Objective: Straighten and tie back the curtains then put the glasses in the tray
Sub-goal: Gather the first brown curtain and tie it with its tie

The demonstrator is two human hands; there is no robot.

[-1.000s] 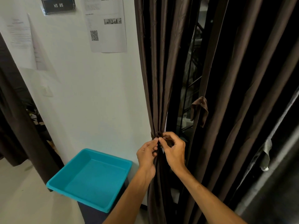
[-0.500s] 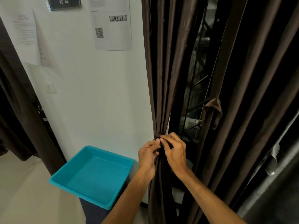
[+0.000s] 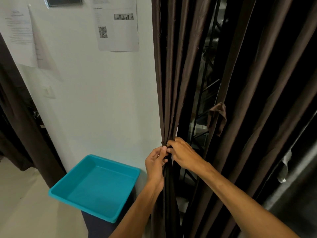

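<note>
A dark brown curtain [image 3: 171, 66] hangs beside the white wall, gathered into a narrow bunch at waist height. A brown tie-back band [image 3: 164, 143] circles that bunch. My left hand [image 3: 155, 164] pinches the band from the left, and my right hand [image 3: 184, 154] grips it from the right, fingertips meeting at the bunch. A second brown curtain [image 3: 265, 100] hangs loose to the right, with its own tie-back loop [image 3: 217, 115] dangling from its edge. A turquoise tray [image 3: 93, 186] sits empty at lower left. No glasses are in view.
Papers with a QR code [image 3: 118, 26] hang on the white wall [image 3: 96, 100]. Another dark curtain [image 3: 18, 117] hangs at far left. Black metal bars [image 3: 204, 86] show in the gap between the curtains. The tray rests on a dark stand [image 3: 99, 227].
Both hands have stayed on the tie-back at the gathered curtain, the fingers shifting slightly. The camera view has tilted a little.
</note>
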